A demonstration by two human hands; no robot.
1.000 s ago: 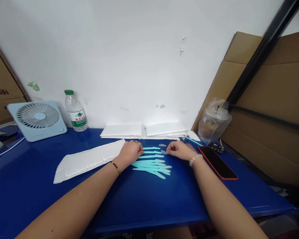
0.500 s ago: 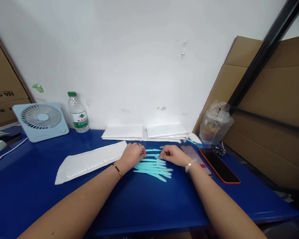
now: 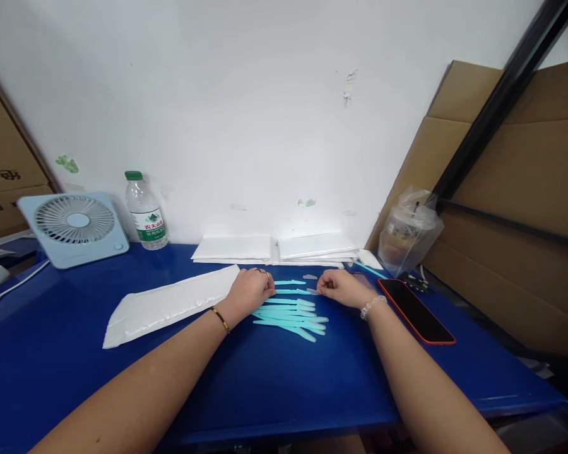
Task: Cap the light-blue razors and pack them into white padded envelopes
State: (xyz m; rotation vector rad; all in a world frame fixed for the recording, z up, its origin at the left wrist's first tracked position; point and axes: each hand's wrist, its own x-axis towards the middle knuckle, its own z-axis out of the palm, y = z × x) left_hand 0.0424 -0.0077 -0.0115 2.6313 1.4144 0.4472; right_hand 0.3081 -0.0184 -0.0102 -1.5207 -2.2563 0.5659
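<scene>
My left hand (image 3: 252, 291) is closed, pinching the handle end of a turquoise eyebrow razor (image 3: 291, 292) just above the blue table. My right hand (image 3: 341, 289) pinches a small clear cap (image 3: 312, 292), which sits apart from the razor's blade end. Beyond that razor lies another eyebrow razor (image 3: 289, 282) without a cap, and a loose clear cap (image 3: 310, 277) rests beside its tip. Nearer to me, several turquoise razors (image 3: 288, 314) with clear caps lie in an overlapping row. The handle ends of some are hidden by my left hand.
A long white padded mailer (image 3: 170, 306) lies left of my hands. Stacked white packets (image 3: 236, 249) line the wall. A fan (image 3: 76, 230) and a water bottle (image 3: 146, 214) stand back left. Rightward are an orange-edged phone (image 3: 416, 312), a partly covered second phone, and a bagged drink cup (image 3: 409, 233).
My right hand has moved right with the clear cap, which has come off the razor's blade end. My left hand stays on the handle. The view has shifted slightly.
</scene>
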